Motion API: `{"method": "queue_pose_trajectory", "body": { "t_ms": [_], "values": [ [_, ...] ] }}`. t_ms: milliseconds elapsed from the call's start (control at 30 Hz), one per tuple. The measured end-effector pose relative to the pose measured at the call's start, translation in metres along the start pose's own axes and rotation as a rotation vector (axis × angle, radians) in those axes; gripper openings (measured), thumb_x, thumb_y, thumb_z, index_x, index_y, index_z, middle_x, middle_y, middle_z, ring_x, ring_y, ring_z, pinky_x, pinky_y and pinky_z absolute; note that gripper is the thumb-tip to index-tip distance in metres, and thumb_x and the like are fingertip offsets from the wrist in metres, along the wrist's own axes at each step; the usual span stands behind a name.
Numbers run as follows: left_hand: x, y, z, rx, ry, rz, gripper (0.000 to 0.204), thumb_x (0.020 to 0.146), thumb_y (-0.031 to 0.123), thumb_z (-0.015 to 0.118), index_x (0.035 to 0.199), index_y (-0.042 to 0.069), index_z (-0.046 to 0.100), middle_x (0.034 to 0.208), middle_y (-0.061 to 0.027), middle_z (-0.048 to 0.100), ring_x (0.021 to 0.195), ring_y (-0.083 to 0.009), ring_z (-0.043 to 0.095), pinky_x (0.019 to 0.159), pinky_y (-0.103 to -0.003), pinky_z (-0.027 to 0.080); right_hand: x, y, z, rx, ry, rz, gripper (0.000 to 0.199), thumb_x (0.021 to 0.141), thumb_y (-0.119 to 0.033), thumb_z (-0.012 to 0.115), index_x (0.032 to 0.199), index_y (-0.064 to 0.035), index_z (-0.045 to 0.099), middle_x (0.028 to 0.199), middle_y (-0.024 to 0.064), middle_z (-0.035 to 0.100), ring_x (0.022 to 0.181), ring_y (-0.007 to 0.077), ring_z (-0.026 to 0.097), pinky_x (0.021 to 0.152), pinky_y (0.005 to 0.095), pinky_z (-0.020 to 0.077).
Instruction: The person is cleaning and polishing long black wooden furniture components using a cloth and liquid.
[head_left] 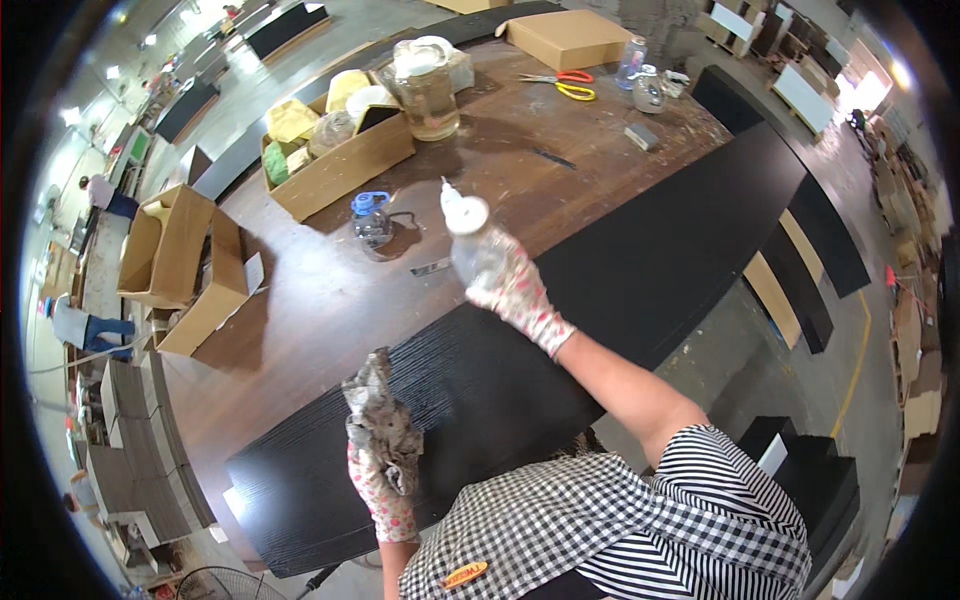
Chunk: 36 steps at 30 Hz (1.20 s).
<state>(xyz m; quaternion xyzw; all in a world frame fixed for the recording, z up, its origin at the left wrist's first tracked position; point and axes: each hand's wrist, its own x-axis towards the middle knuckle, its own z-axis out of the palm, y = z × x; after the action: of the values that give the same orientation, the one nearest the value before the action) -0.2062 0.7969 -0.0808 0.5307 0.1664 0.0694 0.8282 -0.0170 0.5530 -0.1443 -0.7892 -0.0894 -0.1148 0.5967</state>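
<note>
My right hand [515, 295], in a white glove with red spots, is closed around a clear squeeze bottle [466, 220] with a white cap and a thin nozzle. It is raised over the far edge of a long black board [500, 375] with a wood-grain surface. In my left hand [378, 490], gloved the same way, is a crumpled, stained grey rag [383, 405], held over the left part of the board. The board lies across the near side of a brown worktable [300, 285]. A metal strip [430, 267] lies by the bottle.
A clear bottle with a blue cap [372, 222] stands beyond the board. Farther back are a cardboard box of sponges [340, 170], a large jar [428, 100], scissors [570, 86] and small bottles [648, 92]. Open cartons [175, 250] stand left; black panels [790, 270] lie right. Other people are far left.
</note>
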Motion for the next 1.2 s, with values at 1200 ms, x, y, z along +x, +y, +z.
{"method": "queue_pose_trajectory", "body": {
  "t_ms": [1200],
  "values": [
    [0.081, -0.084, 0.107, 0.986, -0.519, 0.617, 0.034, 0.078, 0.008, 0.067, 0.112, 0.007, 0.063, 0.104, -0.0147, 0.062, 0.094, -0.0323, 0.062, 0.083, -0.039, 0.050, -0.100, 0.031, -0.134, -0.912, 0.249, 0.000, 0.043, 0.084, -0.020, 0.064, 0.124, -0.0082, 0.057, 0.131, 0.0105, 0.054, 0.121, 0.0305, 0.050, 0.105, 0.0428, 0.0376]
  ]
}}
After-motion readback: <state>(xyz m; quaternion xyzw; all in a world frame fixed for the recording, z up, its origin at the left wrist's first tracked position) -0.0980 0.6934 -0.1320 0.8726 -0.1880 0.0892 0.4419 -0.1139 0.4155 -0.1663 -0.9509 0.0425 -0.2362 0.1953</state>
